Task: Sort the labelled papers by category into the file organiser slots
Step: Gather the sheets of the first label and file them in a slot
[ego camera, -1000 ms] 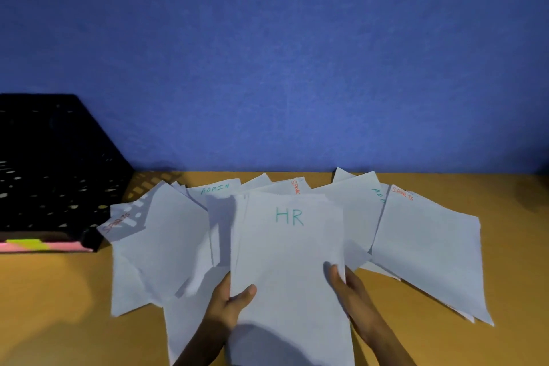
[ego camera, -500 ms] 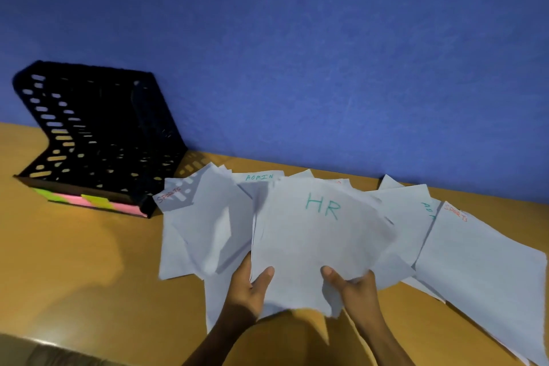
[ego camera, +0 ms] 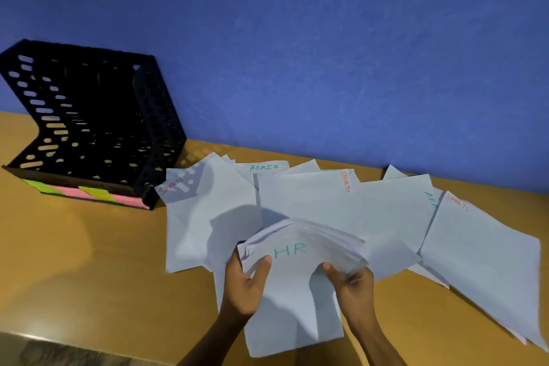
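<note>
Nearest me, my left hand (ego camera: pixel 246 285) and right hand (ego camera: pixel 352 284) each keep a grip clamped on the HR sheet (ego camera: pixel 292 282), thumbs on top, holding it above the table (ego camera: pixel 89 261). Its top edge curls over and blurs. Beyond lie loose papers (ego camera: pixel 312 202) marked SPORTS and ADMIN; one label is cut off by an overlapping sheet. Farthest left stands the black file organiser (ego camera: pixel 98 128), its slots too dark to read.

Office: file organiser (ego camera: pixel 98 128), desk (ego camera: pixel 89 261).
</note>
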